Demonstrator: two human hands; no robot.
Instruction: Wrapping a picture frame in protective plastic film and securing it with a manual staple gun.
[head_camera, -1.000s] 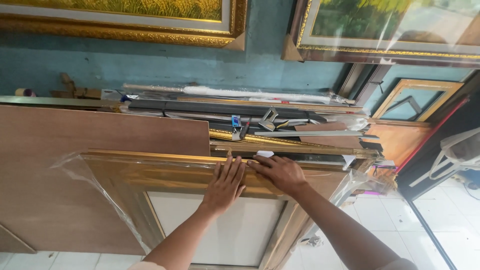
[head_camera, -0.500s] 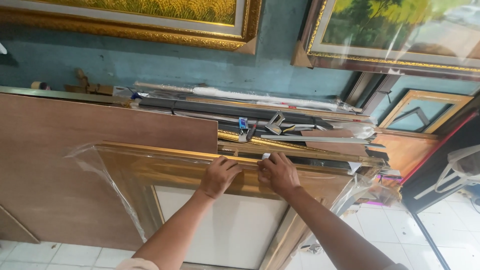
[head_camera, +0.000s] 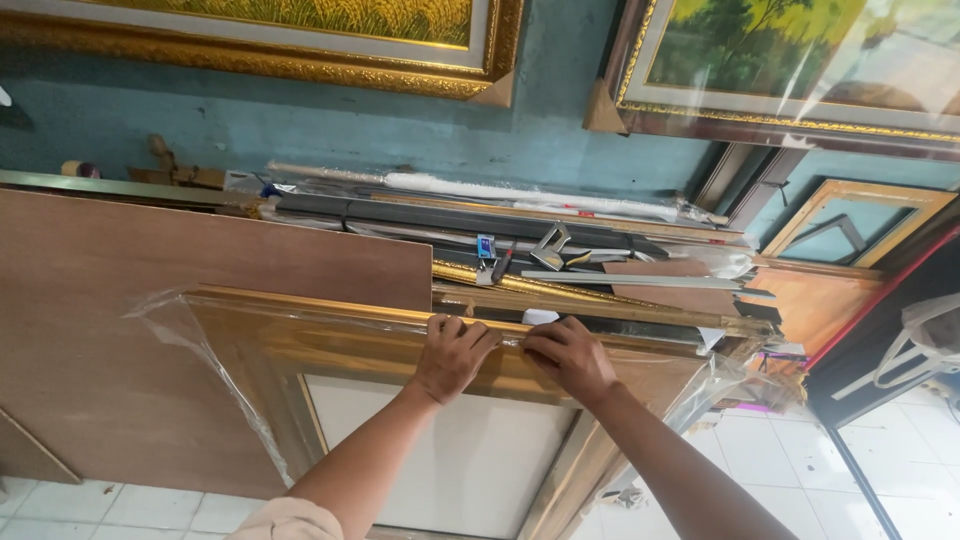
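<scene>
A gold picture frame (head_camera: 330, 335) wrapped in clear plastic film lies in front of me, with a white panel (head_camera: 450, 450) in its opening. My left hand (head_camera: 452, 355) rests flat on the frame's far rail, fingers curled over its top edge. Just to its right, my right hand (head_camera: 568, 355) presses on the same rail, fingers bent at the film near a small white piece (head_camera: 540, 317). Loose plastic (head_camera: 175, 320) hangs off the frame's left corner.
A brown plywood sheet (head_camera: 150, 290) lies under the frame on the left. Behind it, long mouldings, a white wrapped roll (head_camera: 520, 192) and a metal corner tool (head_camera: 548, 247) are piled. Framed paintings hang on the teal wall (head_camera: 300, 130). White floor tiles (head_camera: 780, 440) lie at the right.
Both hands have stayed on the frame's far rail, drawing a little closer together. My view has shifted slightly; the frame sits in the same place.
</scene>
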